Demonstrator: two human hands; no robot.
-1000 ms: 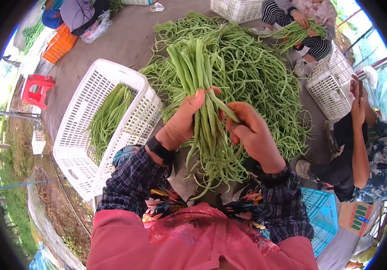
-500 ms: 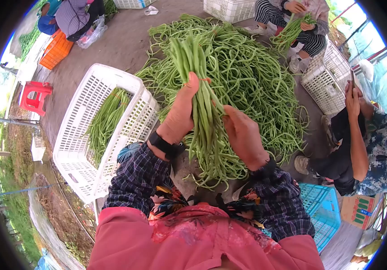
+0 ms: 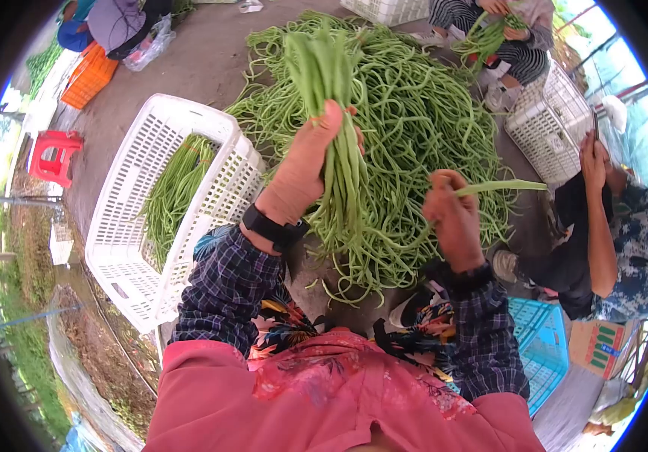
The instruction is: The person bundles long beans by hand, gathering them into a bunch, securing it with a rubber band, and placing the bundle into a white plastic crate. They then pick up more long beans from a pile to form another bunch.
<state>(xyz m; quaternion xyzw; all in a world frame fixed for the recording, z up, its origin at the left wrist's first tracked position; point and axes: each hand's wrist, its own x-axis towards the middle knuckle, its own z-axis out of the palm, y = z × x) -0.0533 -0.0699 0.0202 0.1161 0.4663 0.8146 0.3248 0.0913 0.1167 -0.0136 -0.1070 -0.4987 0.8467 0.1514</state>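
Observation:
My left hand (image 3: 305, 162) is wrapped round a bundle of long green beans (image 3: 322, 71), held upright in front of me. The bundle's lower ends hang below my fist. Off to the right, my right hand (image 3: 453, 215) pinches a single long bean (image 3: 506, 185), which sticks out to the right from my fingers. Behind and beneath both hands spreads a big loose pile of long beans (image 3: 414, 113) on the ground. To my left stands a white plastic crate (image 3: 188, 120), with more bundled beans (image 3: 181, 192) lying inside it.
A blue crate (image 3: 538, 346) sits by my right side, near a cardboard box (image 3: 599, 346). One person (image 3: 602, 241) sits at the right, another (image 3: 523, 45) handles beans at the back right beside a white crate (image 3: 550, 128). A red stool (image 3: 54, 158) and an orange crate (image 3: 89, 77) stand left.
My right hand has moved from the bundle out to the right, now with one bean in its fingers. My left hand keeps hold of the bundle, slightly higher in view.

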